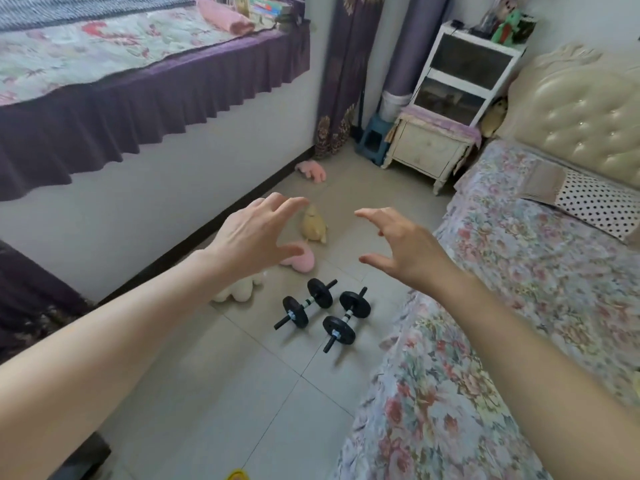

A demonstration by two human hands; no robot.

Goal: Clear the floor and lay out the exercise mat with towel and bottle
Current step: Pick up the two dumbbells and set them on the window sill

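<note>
Bare and empty, the left hand [254,233] and the right hand [403,245] are both stretched out ahead with fingers spread and slightly curled, grasping nothing. Between and below them, on the tiled floor [242,393], lie two black dumbbells [323,311] side by side, their long axes running parallel, from near-left to far-right as seen from the hands. They sit a little closer to the right hand's side, just beside the floral bed [502,306] edge, though either hand could reach one.

Just under the left hand's thumb is a pink plush cushion [299,259], with a white fluffy toy [239,291] below the left wrist and a yellow plush toy [313,225] beyond the fingertips. Farther out, past both hands, another pink plush [311,169] lies near the wall.

The floor is not yet cleared, so I judge this the opening step. Past the hands, standing in the far corner beside the curtain, is a rolled purple exercise mat [412,46] (upright, its long axis vertical). A rolled pink towel [227,17] rests on the raised platform bed far off to the left hand's side. No bottle can be made out with certainty.
</note>
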